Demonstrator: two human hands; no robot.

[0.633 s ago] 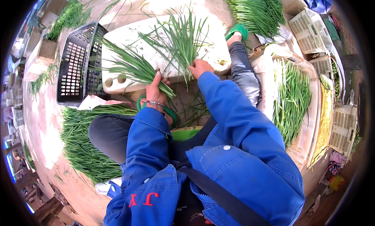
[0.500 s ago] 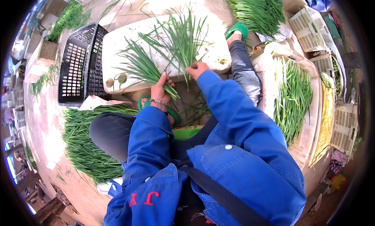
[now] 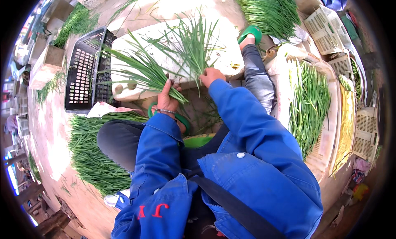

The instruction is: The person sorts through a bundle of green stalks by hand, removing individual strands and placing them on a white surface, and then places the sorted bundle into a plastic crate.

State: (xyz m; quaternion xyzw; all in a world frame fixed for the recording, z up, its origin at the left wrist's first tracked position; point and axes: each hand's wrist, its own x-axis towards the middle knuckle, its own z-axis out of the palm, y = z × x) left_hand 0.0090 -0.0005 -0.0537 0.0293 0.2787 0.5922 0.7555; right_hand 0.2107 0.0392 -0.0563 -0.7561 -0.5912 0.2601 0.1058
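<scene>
My left hand (image 3: 167,99) is wrapped round the lower stalks of a bunch of chives (image 3: 150,74), whose leaf tips fan out to the far left over a white slab (image 3: 227,45). A looser heap of chives (image 3: 193,43) lies on the slab, a little to the right. At the near end of that heap, my right hand (image 3: 213,76) pinches stalks between thumb and fingers. Exactly how many stalks it has hold of cannot be made out. Both hands are close together above the slab's near edge.
A black plastic crate (image 3: 80,76) stands against the slab's left side. Piles of chives (image 3: 97,152) lie at near left and far right (image 3: 270,12). A lined crate of chives (image 3: 309,109) is on the right. My green slipper (image 3: 252,31) rests beside the slab.
The bunch in my left hand has spread wider, its tips swinging left. My right hand has moved slightly to the right and stays at the stalk ends.
</scene>
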